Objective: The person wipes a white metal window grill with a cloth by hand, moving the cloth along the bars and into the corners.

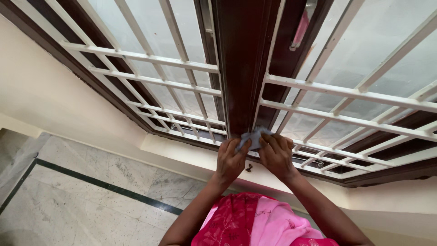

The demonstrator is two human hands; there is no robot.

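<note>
Pink clothing [255,223] below; your left hand [231,159] and right hand [276,155] both clamp the soft, light cloth [255,136] against the window frame [239,68]; bunch it for grip.

A soft, matt pale-blue cloth [255,137] is seen crumpled at centre frame against a glossy dark-brown wooden window post [241,68]. White-painted metal grille bars [150,57] look smooth, the grey marble floor [77,200] lower left polished.
</note>
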